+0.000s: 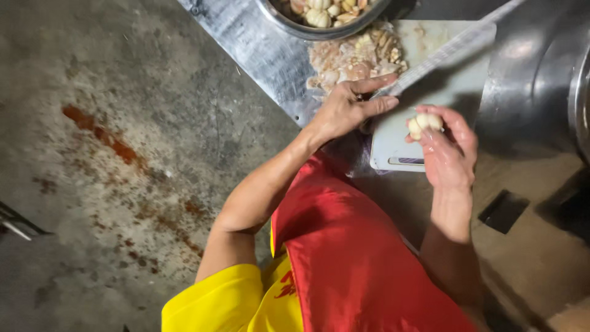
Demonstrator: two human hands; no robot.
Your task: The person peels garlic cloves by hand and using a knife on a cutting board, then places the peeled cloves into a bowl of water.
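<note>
Right hand (447,147) pinches garlic clove (424,123); left hand (347,110) grips cleaver (445,54) over cutting board (458,86); metal bowl (295,26) beyond

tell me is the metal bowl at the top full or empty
Not empty: the metal bowl holds pale garlic bulbs against its rim. How full it is cannot be told, since the frame cuts the bowl off.

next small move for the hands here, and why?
Probably bring the knife in the left hand to the garlic pinched in the right hand over the cutting board: the blade is raised and peels are piled beside it.
</note>
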